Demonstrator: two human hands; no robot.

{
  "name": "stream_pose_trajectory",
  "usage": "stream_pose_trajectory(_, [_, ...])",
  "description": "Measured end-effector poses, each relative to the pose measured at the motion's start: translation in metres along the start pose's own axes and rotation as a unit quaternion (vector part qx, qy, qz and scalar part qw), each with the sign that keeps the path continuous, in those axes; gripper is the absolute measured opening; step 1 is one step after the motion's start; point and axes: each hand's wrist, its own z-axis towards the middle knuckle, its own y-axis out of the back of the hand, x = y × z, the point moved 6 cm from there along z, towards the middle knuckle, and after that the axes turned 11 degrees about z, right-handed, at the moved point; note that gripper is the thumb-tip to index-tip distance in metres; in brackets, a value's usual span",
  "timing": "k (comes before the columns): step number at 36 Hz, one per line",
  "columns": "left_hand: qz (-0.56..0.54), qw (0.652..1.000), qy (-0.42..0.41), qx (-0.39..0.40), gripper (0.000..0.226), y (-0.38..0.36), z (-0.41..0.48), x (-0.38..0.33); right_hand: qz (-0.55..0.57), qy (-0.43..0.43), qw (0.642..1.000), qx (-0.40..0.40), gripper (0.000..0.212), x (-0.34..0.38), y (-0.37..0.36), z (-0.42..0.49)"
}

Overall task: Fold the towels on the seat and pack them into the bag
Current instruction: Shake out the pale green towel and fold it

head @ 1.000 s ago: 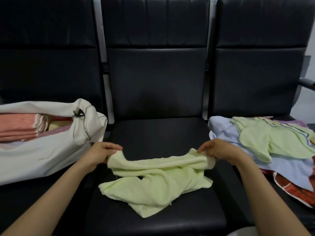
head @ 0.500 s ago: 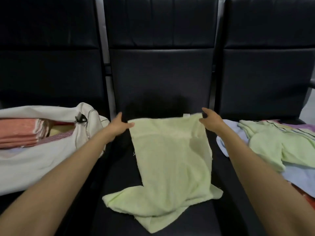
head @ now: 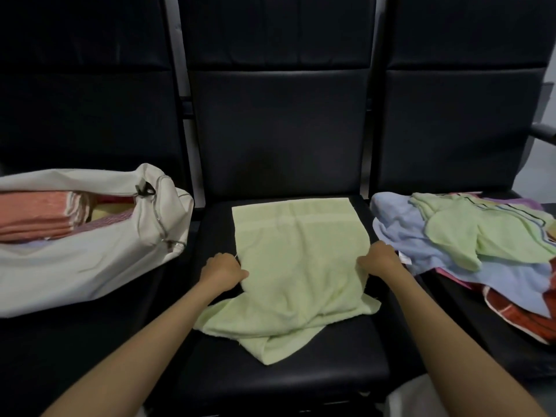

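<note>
A pale green towel (head: 298, 260) lies spread on the middle black seat (head: 301, 383), its far half flat and its near end rumpled. My left hand (head: 221, 270) grips the towel's left edge about halfway down. My right hand (head: 379, 260) grips the right edge at the same height. A white bag (head: 81, 266) lies open on the left seat with folded pink and orange towels (head: 36, 215) inside. A loose pile of towels (head: 469, 236), green on blue on red, covers the right seat.
Three black padded seats stand in a row with tall backrests (head: 279, 121). A dark armrest (head: 541, 132) juts out at the far right. The bag's zipper opening (head: 156, 218) faces the middle seat.
My hands laid the towel's far edge flat at the back of the seat, then slid back toward me along both side edges to the towel's middle.
</note>
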Motion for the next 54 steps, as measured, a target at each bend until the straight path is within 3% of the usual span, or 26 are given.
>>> stream_pose_trajectory(3, [-0.009, 1.0, -0.022, -0.019, 0.021, 0.007, -0.008, -0.005, 0.045, 0.004, 0.999, 0.017, 0.015, -0.001, -0.002, 0.001])
stream_pose_trajectory(6, [-0.088, 0.995, -0.025, -0.049, 0.024, 0.012, -0.004, 0.004, 0.148, 0.019, 0.989, 0.006, 0.012, 0.004, 0.003, 0.004])
stream_pose_trajectory(8, [-0.192, 0.98, -0.021, -0.051, 0.021, 0.016, -0.001, 0.01, 0.287, 0.002, 0.958, 0.005, 0.025, 0.005, 0.008, 0.008])
stream_pose_trajectory(10, [-0.327, 0.944, -0.001, -0.029, 0.018, 0.019, -0.001, 0.015, 0.407, -0.029, 0.913, 0.03, 0.027, 0.005, 0.011, 0.009])
stream_pose_trajectory(12, [-0.433, 0.901, 0.018, 0.004, 0.017, 0.021, -0.002, 0.016, 0.47, -0.047, 0.878, 0.077, 0.015, 0.007, 0.013, 0.007])
stream_pose_trajectory(16, [-0.54, 0.838, 0.018, 0.08, 0.007, 0.033, -0.001, 0.011, 0.506, -0.036, 0.841, 0.189, 0.024, 0.006, 0.019, 0.01])
stream_pose_trajectory(18, [-0.554, 0.823, -0.002, 0.122, 0.015, 0.04, -0.002, 0.009, 0.508, -0.028, 0.834, 0.213, 0.022, 0.004, 0.023, 0.013])
stream_pose_trajectory(22, [-0.504, 0.851, -0.004, 0.147, 0.043, 0.033, -0.006, 0.008, 0.501, -0.028, 0.844, 0.189, 0.006, 0.0, 0.027, 0.019])
stream_pose_trajectory(26, [-0.402, 0.9, -0.006, 0.169, 0.058, 0.009, -0.013, 0.002, 0.477, -0.048, 0.864, 0.157, 0.008, 0.0, 0.021, 0.019])
stream_pose_trajectory(31, [-0.26, 0.952, -0.042, 0.153, 0.059, 0.006, -0.013, 0.002, 0.464, -0.05, 0.868, 0.169, 0.004, 0.003, 0.021, 0.012])
stream_pose_trajectory(34, [-0.227, 0.95, -0.089, 0.193, 0.047, 0.016, -0.018, 0.005, 0.479, -0.028, 0.855, 0.197, 0.035, -0.001, 0.03, 0.013])
stream_pose_trajectory(37, [-0.245, 0.932, -0.131, 0.235, 0.035, 0.029, -0.026, 0.01, 0.453, 0.02, 0.856, 0.247, 0.038, -0.001, 0.038, 0.006])
stream_pose_trajectory(41, [-0.388, 0.906, -0.097, 0.137, 0.016, 0.046, -0.021, 0.017, 0.411, 0.07, 0.86, 0.295, 0.039, -0.004, 0.041, 0.0])
stream_pose_trajectory(45, [-0.528, 0.848, -0.052, 0.021, 0.013, 0.054, -0.01, 0.022, 0.424, 0.069, 0.871, 0.239, 0.029, -0.005, 0.048, 0.007])
stream_pose_trajectory(48, [-0.602, 0.796, -0.044, -0.042, 0.014, 0.059, -0.003, 0.022, 0.497, 0.048, 0.863, 0.075, 0.028, -0.008, 0.054, 0.022])
stream_pose_trajectory(50, [-0.592, 0.803, -0.045, -0.042, 0.028, 0.055, 0.003, 0.02, 0.498, 0.031, 0.866, -0.042, 0.037, -0.013, 0.055, 0.031])
stream_pose_trajectory(51, [-0.575, 0.817, -0.041, -0.028, 0.04, 0.05, 0.006, 0.019, 0.455, 0.037, 0.887, -0.076, 0.039, -0.011, 0.055, 0.032])
stream_pose_trajectory(54, [-0.446, 0.895, -0.01, -0.006, 0.07, 0.033, 0.013, 0.025, 0.266, 0.063, 0.96, -0.063, 0.037, -0.005, 0.043, 0.034])
